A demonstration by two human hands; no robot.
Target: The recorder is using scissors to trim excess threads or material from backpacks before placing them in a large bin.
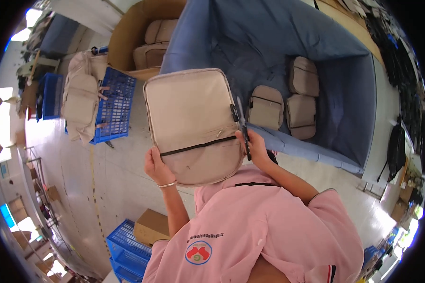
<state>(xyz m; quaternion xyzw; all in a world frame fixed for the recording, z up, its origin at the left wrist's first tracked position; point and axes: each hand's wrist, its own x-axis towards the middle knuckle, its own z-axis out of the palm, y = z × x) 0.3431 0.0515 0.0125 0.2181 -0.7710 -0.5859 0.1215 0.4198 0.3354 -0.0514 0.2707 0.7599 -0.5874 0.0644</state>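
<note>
1 rounded fabric bag (191, 115) in curled left hand (157, 169), scissors (245, 132) in curled right hand (255, 145)

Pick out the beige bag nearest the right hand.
The bag held between the left hand and right hand; the three bags in the blue bin touch neither.

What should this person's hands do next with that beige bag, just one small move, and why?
I'd probably angle the scissors slightly away from the beige bag before turning it: the right hand holds them with their blades pointing away from the body along the bag's right edge, so they could snag the fabric, while the left hand grips the lower left side.
</note>
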